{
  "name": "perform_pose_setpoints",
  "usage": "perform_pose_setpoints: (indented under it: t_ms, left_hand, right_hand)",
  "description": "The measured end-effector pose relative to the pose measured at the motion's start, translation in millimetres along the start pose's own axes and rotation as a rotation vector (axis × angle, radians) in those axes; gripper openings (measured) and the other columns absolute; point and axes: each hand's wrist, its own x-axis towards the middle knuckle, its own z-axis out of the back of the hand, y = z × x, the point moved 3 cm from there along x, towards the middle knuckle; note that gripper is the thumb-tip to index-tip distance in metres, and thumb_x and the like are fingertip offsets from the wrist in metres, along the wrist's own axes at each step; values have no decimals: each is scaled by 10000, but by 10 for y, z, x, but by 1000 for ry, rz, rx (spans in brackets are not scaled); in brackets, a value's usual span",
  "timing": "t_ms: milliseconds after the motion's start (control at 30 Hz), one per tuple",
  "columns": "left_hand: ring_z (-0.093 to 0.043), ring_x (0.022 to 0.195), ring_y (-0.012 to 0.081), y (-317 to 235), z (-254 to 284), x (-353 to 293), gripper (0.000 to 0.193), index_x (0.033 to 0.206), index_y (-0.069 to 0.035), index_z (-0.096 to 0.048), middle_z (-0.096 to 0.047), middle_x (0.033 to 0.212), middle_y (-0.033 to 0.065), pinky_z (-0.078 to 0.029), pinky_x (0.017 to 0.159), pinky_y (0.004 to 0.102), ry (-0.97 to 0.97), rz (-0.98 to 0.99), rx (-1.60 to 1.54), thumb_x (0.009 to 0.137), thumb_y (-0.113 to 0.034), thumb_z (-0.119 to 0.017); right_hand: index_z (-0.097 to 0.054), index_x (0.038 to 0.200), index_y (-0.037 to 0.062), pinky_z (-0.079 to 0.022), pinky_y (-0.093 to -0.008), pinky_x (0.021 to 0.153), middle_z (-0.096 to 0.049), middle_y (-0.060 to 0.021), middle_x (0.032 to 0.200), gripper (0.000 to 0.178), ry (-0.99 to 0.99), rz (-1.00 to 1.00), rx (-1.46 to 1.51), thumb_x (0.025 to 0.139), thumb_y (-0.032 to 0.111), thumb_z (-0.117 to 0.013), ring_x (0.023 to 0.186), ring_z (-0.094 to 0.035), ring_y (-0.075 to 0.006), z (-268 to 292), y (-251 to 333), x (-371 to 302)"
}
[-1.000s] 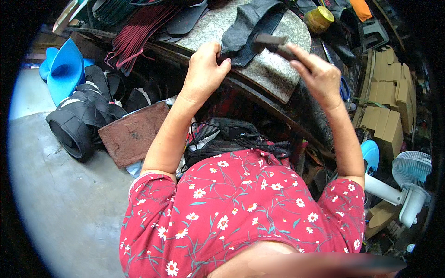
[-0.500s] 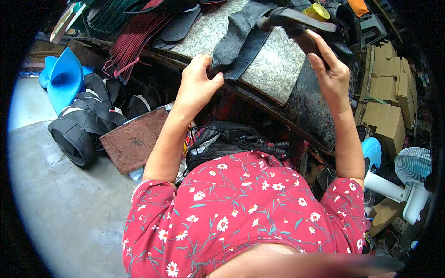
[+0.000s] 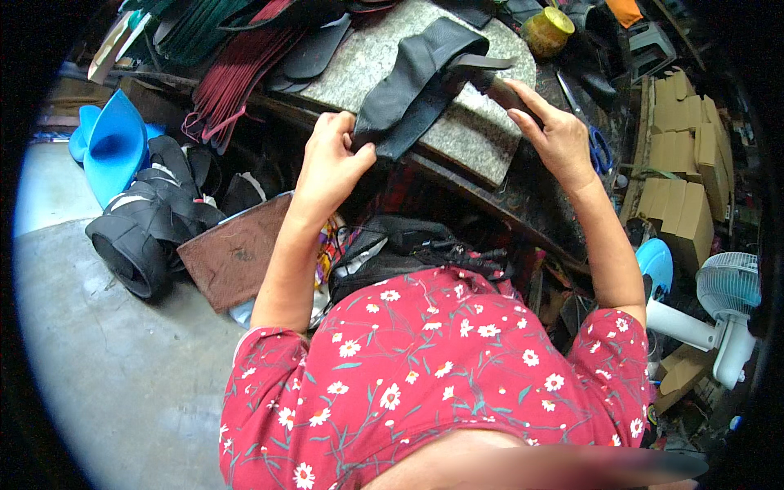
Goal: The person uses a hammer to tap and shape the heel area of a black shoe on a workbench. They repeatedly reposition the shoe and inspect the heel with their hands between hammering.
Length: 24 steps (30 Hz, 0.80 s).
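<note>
A black leather piece (image 3: 408, 77), folded along its length like a shoe upper, lies across a speckled stone slab (image 3: 482, 135). My left hand (image 3: 331, 159) pinches its near end between thumb and fingers, just off the slab's front edge. My right hand (image 3: 559, 143) grips a hammer (image 3: 483, 63) by its short dark handle. The hammer's head is at the right edge of the leather, low over the slab; whether they touch I cannot tell.
Scissors with blue handles (image 3: 601, 151) lie right of my right hand, below a yellow pot (image 3: 548, 31). Dark red strips (image 3: 245, 77) and black sole shapes (image 3: 314, 49) are piled left of the slab. Cardboard boxes (image 3: 674, 208) and a white fan (image 3: 727, 286) stand at right.
My right hand has brought the hammer down and left, from above the slab to the leather's edge. My left hand and the leather's near end have shifted slightly left and nearer.
</note>
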Motion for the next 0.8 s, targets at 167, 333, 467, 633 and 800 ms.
perform_pose_setpoints:
  t_ms: [167,333,467,633,800]
  left_hand:
    - [-456,671,120,139,27,-27,297,964,34,-565,-508,741,77,-415,609,291,78,75,-106,748,-124,-693]
    - [-491,748,99,46,101,61,277,1002,33,-586,-577,808,55,-442,685,267,75,50,-242,747,-68,-626]
    - [-566,872,104,-209,272,173,281,1021,29,-609,-634,924,24,-457,792,242,108,76,-452,746,2,-555]
    - [-422,539,12,-483,456,388,164,960,-26,-611,-555,722,-46,-320,465,199,105,92,-638,804,-36,-562]
    - [-598,713,105,-893,409,1109,293,1111,-29,-596,-637,878,37,-471,588,247,160,-142,-706,869,-188,-645]
  right_hand:
    - [-655,1268,303,-563,-358,683,-713,-114,1046,366,-275,40,118,930,438,-618,842,-708,-285,133,-20,-14]
    - [-645,1277,313,-565,-369,684,-717,-113,1034,367,71,-143,53,936,443,-608,843,-708,-304,-27,-84,-45]
    - [-625,1295,344,-554,-370,628,-729,-69,986,392,-171,75,-83,923,463,-612,794,-706,-281,19,-78,-38]
    - [-602,1336,322,-558,-361,754,-705,-113,1109,405,169,-160,-22,946,429,-614,946,-696,-319,-110,-127,-41]
    - [-596,1317,405,-547,-448,712,-710,-165,879,402,16,-203,67,932,519,-584,831,-694,-361,-87,-170,-12]
